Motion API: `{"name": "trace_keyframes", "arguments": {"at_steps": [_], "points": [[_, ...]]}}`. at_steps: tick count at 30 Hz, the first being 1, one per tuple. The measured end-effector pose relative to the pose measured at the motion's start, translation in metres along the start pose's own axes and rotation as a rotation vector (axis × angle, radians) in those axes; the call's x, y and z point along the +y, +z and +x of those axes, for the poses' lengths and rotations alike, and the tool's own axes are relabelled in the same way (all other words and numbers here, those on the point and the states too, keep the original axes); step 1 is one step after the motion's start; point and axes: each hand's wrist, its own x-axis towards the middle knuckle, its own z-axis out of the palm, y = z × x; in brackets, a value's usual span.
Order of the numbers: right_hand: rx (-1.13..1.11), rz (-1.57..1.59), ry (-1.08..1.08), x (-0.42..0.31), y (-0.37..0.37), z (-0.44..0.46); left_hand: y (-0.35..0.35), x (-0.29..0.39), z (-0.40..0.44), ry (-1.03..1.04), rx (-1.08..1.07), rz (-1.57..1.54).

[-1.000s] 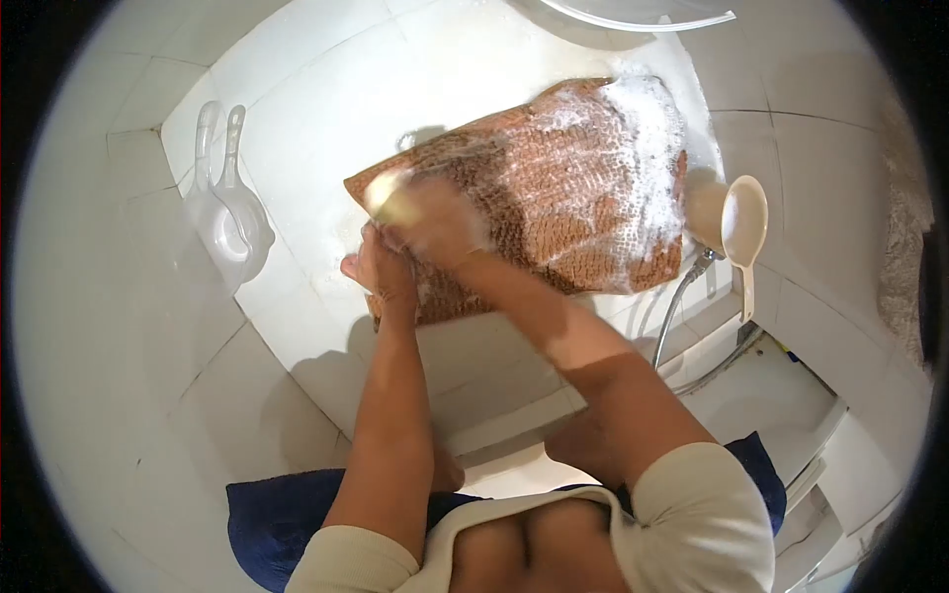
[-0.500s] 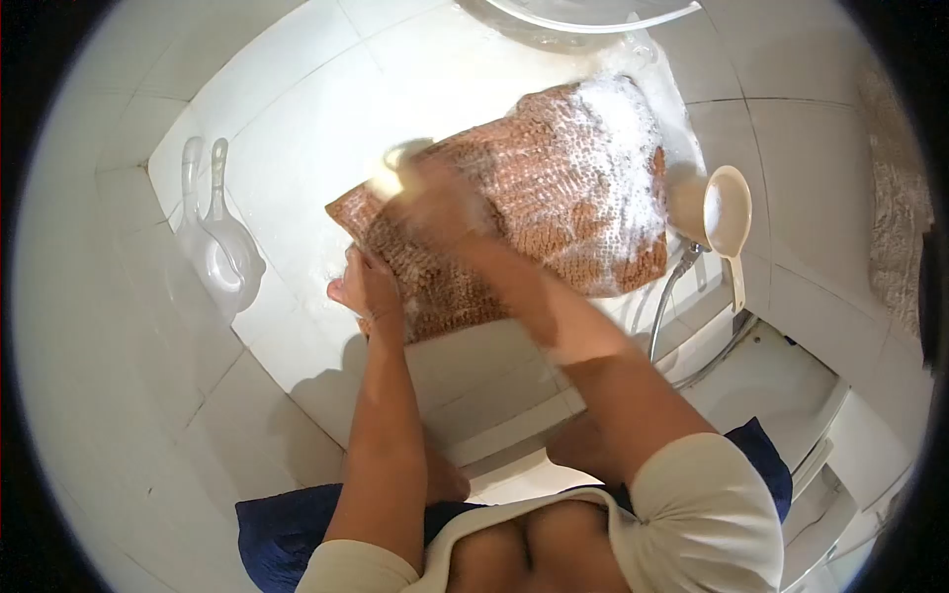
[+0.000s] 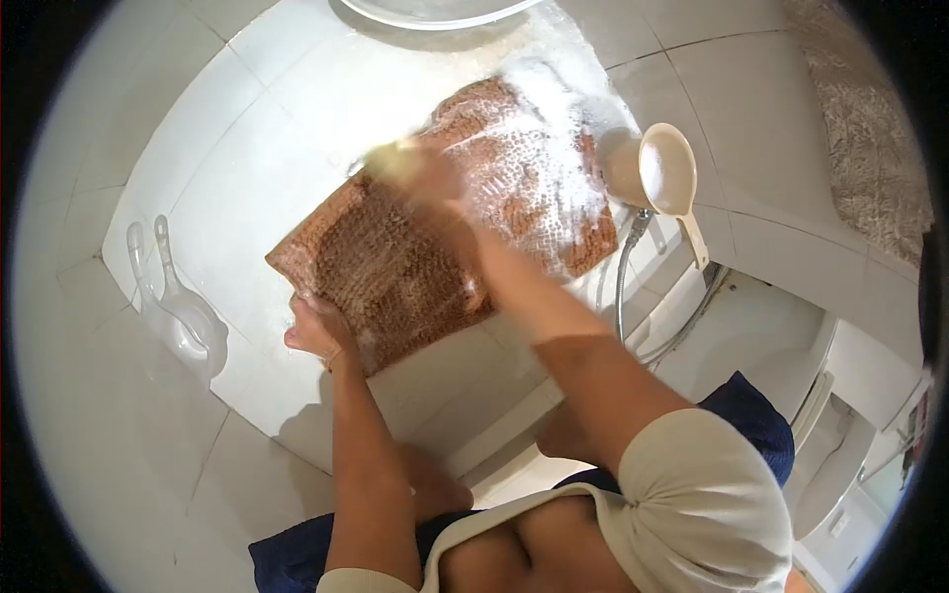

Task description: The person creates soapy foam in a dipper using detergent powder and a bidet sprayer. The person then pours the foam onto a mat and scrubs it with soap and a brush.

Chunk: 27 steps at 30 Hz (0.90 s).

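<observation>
A brown, nubby bath mat [image 3: 390, 272] lies on the wet white floor, with thick white foam [image 3: 544, 138] over its right part. My left hand [image 3: 318, 324] grips the mat's near left edge, fingers closed on it. Near the mat's far edge, my right hand [image 3: 435, 188] is smeared by motion. It is closed around a pale yellow scrubber [image 3: 388, 158]; blur hides whether this is a brush or a sponge.
A beige dipper [image 3: 667, 168] and a metal shower hose [image 3: 623, 282] are right of the mat. Clear plastic scoops [image 3: 183, 316] stand by the left wall. A white basin [image 3: 440, 18] is at the far edge. A fluffy grey mat [image 3: 870, 148] lies at the right.
The view has shifted, so the mat and dipper appear further left. My right hand and the scrubber stay near the mat's far edge but sit further from its left corner. My left hand keeps its hold.
</observation>
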Motion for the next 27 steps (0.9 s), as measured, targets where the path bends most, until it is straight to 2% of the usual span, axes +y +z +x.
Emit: {"name": "trace_keyframes", "arguments": {"at_steps": [2, 4, 5, 6, 7, 8, 10, 11, 13, 14, 15, 16, 18, 20, 21, 23, 24, 25, 26, 27], "points": [[0.096, -0.347, -0.353, -0.008, 0.055, -0.050, -0.018, 0.005, 0.003, -0.108, -0.165, -0.097], [0.209, -0.174, -0.472, -0.013, 0.042, -0.070, -0.003, -0.008, 0.000, -0.011, 0.004, -0.472], [-0.107, -0.202, -0.426, -0.010, 0.014, -0.058, -0.013, -0.004, 0.002, -0.058, -0.055, -0.199], [-0.357, -0.223, -0.240, -0.001, -0.026, -0.030, -0.017, 0.003, 0.003, -0.108, -0.110, 0.065], [-0.411, -0.247, -0.086, 0.024, -0.051, -0.003, -0.017, 0.008, 0.004, -0.109, -0.116, 0.068], [-0.294, -0.295, -0.047, 0.066, -0.067, 0.025, -0.018, 0.010, 0.004, -0.112, -0.123, 0.050], [-0.012, -0.504, -0.021, 0.073, -0.131, 0.044, -0.019, 0.008, 0.004, -0.116, -0.126, 0.034], [-0.007, -0.504, -0.024, 0.068, -0.129, 0.043, -0.015, 0.008, 0.004, -0.116, -0.093, 0.032], [0.141, -0.347, 0.213, 0.049, -0.113, 0.034, -0.013, 0.009, 0.003, -0.110, -0.060, 0.032], [0.062, -0.057, 0.236, 0.027, -0.100, 0.010, -0.014, 0.010, 0.002, -0.107, -0.055, 0.060], [-0.246, 0.194, 0.422, -0.020, -0.099, -0.014, -0.013, 0.012, 0.002, -0.105, -0.045, 0.086], [-0.170, 0.066, 0.143, -0.020, -0.068, -0.039, -0.011, 0.010, 0.002, -0.105, -0.040, 0.090], [0.140, -0.328, -0.379, -0.038, -0.025, -0.082, -0.007, 0.004, 0.002, -0.050, 0.001, 0.099], [-0.630, -0.047, -0.378, -0.025, -0.033, -0.081, -0.004, 0.001, 0.001, -0.029, 0.005, 0.112], [-0.267, -0.271, -0.776, 0.013, -0.053, -0.063, -0.002, -0.001, 0.000, -0.027, 0.019, 0.126], [-0.401, -0.325, -0.019, 0.053, -0.111, -0.002, -0.004, 0.003, 0.001, -0.059, -0.017, 0.099], [-0.311, -0.248, 0.147, 0.071, -0.144, 0.020, -0.007, 0.004, 0.001, -0.080, -0.045, 0.069], [-0.015, -0.374, 0.086, 0.100, -0.156, 0.039, -0.008, 0.006, -0.001, -0.079, -0.044, 0.067], [0.141, -0.529, 0.029, 0.110, -0.166, 0.048, -0.010, 0.011, 0.001, -0.065, -0.011, 0.103], [0.174, -0.431, 0.077, 0.109, -0.153, 0.049, -0.012, 0.013, 0.003, -0.052, 0.022, 0.141]]}}
